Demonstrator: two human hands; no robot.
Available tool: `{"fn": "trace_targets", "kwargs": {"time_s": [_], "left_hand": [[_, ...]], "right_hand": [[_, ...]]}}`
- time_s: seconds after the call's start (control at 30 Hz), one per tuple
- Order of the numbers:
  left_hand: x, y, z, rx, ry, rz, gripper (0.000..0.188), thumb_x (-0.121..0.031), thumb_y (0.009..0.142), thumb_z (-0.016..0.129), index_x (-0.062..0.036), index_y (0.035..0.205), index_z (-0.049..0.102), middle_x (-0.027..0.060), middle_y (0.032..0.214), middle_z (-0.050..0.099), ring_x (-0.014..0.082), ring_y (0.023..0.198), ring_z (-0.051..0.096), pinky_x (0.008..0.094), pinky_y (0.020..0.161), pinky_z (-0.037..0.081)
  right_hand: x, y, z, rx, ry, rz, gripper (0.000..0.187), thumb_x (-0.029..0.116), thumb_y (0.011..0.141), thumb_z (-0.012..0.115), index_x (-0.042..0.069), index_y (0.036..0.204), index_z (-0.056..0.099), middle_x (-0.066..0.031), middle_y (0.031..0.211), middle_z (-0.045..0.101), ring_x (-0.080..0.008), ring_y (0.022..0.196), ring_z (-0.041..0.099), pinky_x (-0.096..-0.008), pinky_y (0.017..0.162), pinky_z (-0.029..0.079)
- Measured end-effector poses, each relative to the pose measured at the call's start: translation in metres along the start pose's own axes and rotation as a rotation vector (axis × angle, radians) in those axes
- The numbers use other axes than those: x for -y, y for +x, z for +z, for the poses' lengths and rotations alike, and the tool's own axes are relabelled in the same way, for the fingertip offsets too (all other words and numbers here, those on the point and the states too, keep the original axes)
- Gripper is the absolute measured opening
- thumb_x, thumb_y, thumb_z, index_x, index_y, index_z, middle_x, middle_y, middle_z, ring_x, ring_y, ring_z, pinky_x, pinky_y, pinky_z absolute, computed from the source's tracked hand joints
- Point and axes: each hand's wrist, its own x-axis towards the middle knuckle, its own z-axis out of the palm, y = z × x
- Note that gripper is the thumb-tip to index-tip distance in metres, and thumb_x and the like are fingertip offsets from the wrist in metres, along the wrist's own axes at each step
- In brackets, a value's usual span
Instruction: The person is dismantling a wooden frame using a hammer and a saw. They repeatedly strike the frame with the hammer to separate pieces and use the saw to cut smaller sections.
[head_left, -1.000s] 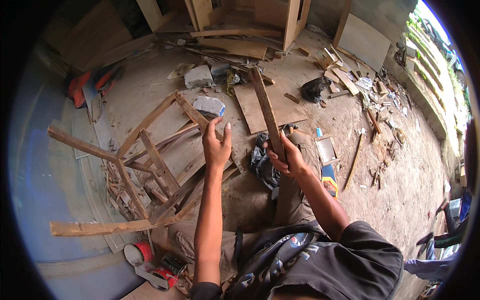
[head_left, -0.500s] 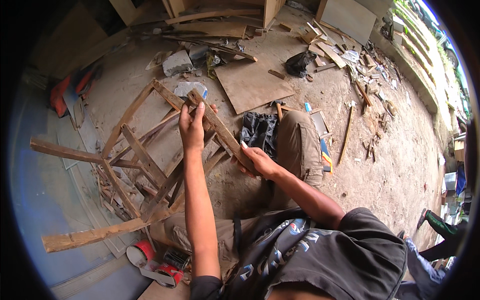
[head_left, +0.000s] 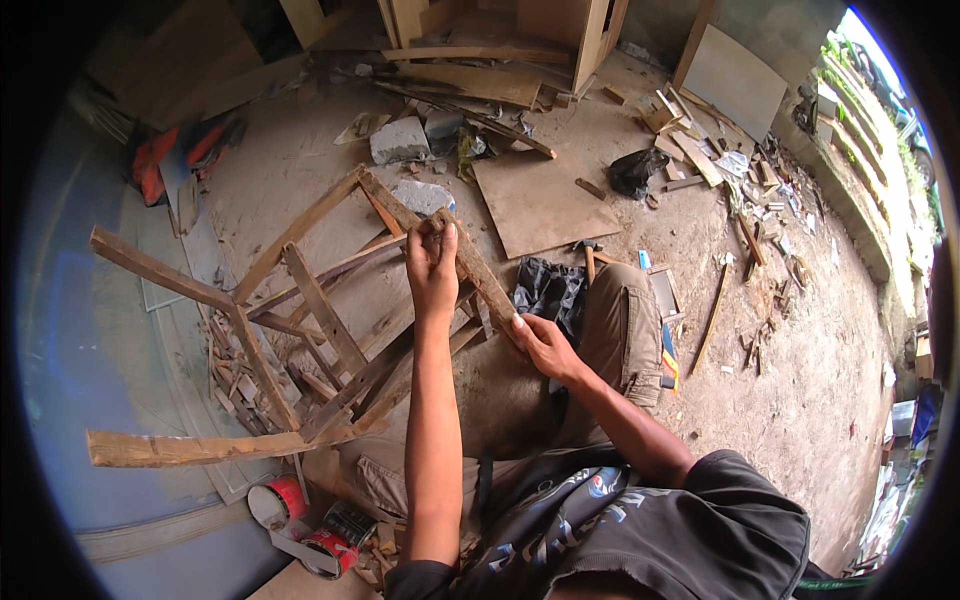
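Observation:
Between my two hands is a short, rough wooden slat (head_left: 484, 277), slanting from upper left to lower right. My left hand (head_left: 433, 275) is closed around its far end, and my right hand (head_left: 545, 347) grips the near end with the thumb on top. Just left of the slat stands a wooden frame (head_left: 325, 310) of nailed-looking legs and crossbars, like an unfinished chair or stool, tipped over on the ground. The slat overlaps the frame's bars in view; whether they touch, I cannot tell. Beyond my right hand lie a crumpled black plastic sheet (head_left: 548, 290) and a hammer (head_left: 590, 262) beside my knee.
A flat plywood board (head_left: 545, 205) lies ahead, with concrete blocks (head_left: 400, 140) to its left. A black bag (head_left: 636, 173) and wood scraps (head_left: 697, 155) are scattered at the far right. Red cans (head_left: 278, 500) stand near left. An orange-and-blue handled tool (head_left: 669, 360) rests beside my knee.
The whole view has shifted, so things appear farther right and lower. Against the frame, both hands and the slat have come slightly nearer to me. The grip on the slat stays.

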Motion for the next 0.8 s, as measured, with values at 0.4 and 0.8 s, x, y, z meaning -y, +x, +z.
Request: {"fn": "trace_targets", "kwargs": {"time_s": [0.4, 0.8], "left_hand": [[-0.023, -0.01, 0.004, 0.261, 0.002, -0.074, 0.017, -0.014, 0.092, 0.059, 0.0019, 0.095, 0.064, -0.0004, 0.087, 0.064, 0.0069, 0.08, 0.056, 0.0224, 0.073, 0.044], [-0.018, -0.013, -0.002, 0.259, 0.065, -0.076, 0.024, -0.02, 0.096, 0.058, 0.0016, 0.1, 0.067, 0.0046, 0.094, 0.067, 0.0103, 0.086, 0.06, 0.0242, 0.078, 0.046]], "right_hand": [[0.099, 0.062, -0.008, -0.247, -0.453, -0.633, 0.037, 0.021, 0.091, 0.061, -0.005, 0.116, 0.056, -0.0224, 0.101, 0.061, -0.0344, 0.093, 0.063, -0.0391, 0.078, 0.049], [0.097, 0.067, 0.0, -0.336, -0.271, -0.592, 0.033, 0.026, 0.093, 0.06, -0.005, 0.105, 0.06, -0.0185, 0.092, 0.062, -0.0251, 0.084, 0.063, -0.0348, 0.074, 0.049]]}}
